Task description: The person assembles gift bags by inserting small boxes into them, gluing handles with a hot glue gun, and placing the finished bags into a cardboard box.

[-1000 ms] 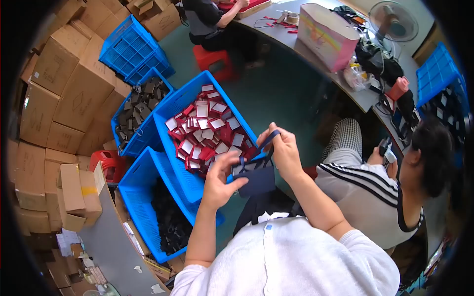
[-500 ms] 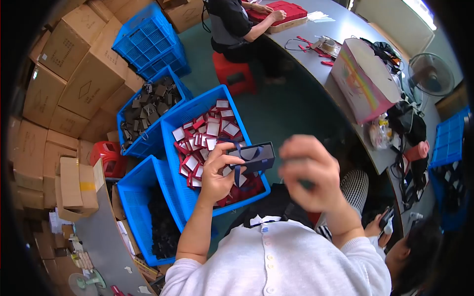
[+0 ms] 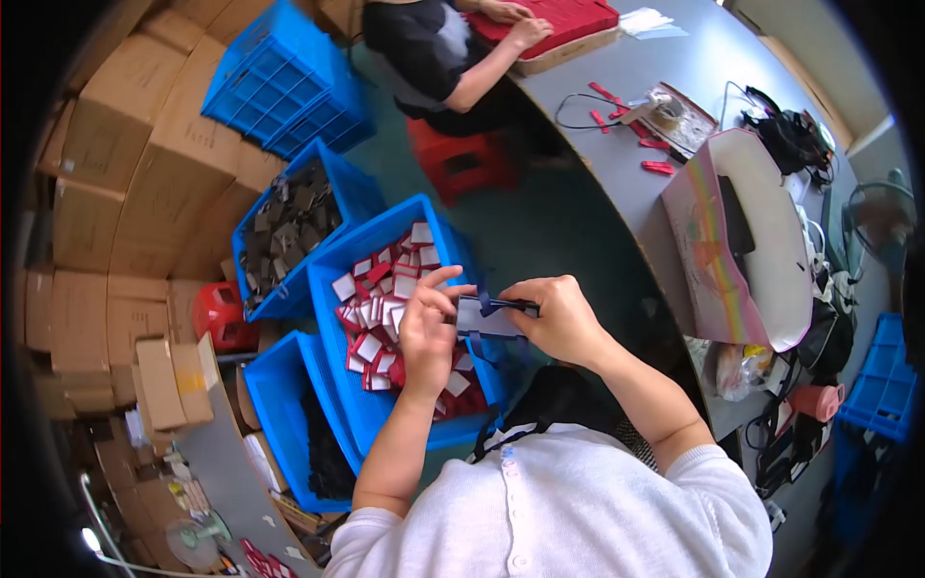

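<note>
A small navy gift box (image 3: 474, 320) with dark ribbons (image 3: 485, 301) is held up over the front of a blue crate (image 3: 323, 289). A pale grey face of the box points toward me. My right hand (image 3: 559, 318) pinches its dark right edge between thumb and fingers. At the box's left edge is my left hand (image 3: 429, 332), its fingers spread and slightly blurred; a fingertip seems to touch the box. Below, the crate holds many small red boxes with white faces (image 3: 392, 313).
Another blue crate (image 3: 252, 361) holds black items; one behind holds dark grey pieces (image 3: 289, 226). Cardboard boxes (image 3: 116, 231) are stacked at left. A co-worker (image 3: 424, 58) sits by the grey table (image 3: 617, 183), where a rainbow-printed box (image 3: 699, 241) stands. A red stool (image 3: 222, 316) is at left.
My right hand has come in from the right and grips the gift box's edge. My left fingers, earlier closed on the box, have spread. The box has turned, showing a pale face.
</note>
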The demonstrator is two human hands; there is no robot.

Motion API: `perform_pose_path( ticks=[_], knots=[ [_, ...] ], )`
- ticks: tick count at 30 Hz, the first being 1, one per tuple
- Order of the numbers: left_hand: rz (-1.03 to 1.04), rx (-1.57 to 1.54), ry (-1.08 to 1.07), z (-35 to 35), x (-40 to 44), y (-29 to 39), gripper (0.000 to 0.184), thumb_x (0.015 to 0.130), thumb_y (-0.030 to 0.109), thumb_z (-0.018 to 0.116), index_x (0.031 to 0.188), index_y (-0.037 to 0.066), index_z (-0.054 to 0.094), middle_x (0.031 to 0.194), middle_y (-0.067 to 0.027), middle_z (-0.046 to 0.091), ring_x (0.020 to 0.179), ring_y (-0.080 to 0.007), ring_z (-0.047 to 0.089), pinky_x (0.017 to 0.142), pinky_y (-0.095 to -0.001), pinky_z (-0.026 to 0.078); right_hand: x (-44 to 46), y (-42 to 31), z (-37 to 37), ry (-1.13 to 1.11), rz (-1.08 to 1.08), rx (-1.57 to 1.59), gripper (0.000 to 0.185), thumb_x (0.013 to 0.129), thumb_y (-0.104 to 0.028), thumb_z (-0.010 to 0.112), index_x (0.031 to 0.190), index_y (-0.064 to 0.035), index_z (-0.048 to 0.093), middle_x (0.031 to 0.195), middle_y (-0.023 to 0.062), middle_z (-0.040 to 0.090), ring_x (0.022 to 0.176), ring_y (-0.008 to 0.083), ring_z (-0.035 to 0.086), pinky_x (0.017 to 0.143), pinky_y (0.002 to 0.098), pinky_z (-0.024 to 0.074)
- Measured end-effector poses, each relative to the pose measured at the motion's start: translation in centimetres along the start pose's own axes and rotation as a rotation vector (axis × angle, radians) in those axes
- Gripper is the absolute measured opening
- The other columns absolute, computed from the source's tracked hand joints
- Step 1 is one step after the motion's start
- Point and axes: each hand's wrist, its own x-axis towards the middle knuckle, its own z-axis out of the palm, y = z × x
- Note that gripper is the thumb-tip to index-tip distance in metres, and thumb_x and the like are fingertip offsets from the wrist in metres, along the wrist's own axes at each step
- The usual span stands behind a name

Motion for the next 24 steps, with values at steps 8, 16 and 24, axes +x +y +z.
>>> perform_pose_path(
  ticks=[8,16,24],
  knots=[
    [0.069,0.608,-0.194,2.4,8.0,-2.6,0.057,0.07,0.021,0.081,0.116,0.001,0.055,0.102,-0.0123,0.062,0.096,-0.0213,0.061,0.087,-0.0312,0.047,3.6,3.4,-4.3,0.156,0.176,0.186,0.02,0.077,-0.003,0.064,0.094,0.0054,0.066,0.074,0.0124,0.065,0.063,0.013,0.062,0.058,0.0244,0.049],
    [0.117,0.581,-0.624,4.5,18.1,-3.5,0.056,0.06,0.006,0.081,0.111,0.003,0.06,0.094,-0.0103,0.062,0.085,-0.0223,0.062,0.077,-0.0299,0.049,9.5,6.8,-7.1,0.362,0.382,0.612,0.022,0.091,-0.015,0.058,0.09,0.0052,0.068,0.084,0.0067,0.066,0.081,0.0085,0.059,0.072,0.022,0.0459],
    [0.158,0.49,-0.787,3.9,34.0,-6.1,0.057,0.059,0.005,0.08,0.112,0.003,0.06,0.09,-0.0104,0.061,0.08,-0.0213,0.061,0.072,-0.0292,0.049,17.4,4.9,-10.3,0.685,-0.002,1.151,0.023,0.098,-0.022,0.045,0.082,-0.0055,0.049,0.057,-0.0001,0.039,0.063,0.0141,0.047,0.076,0.0329,0.044]
  ],
)
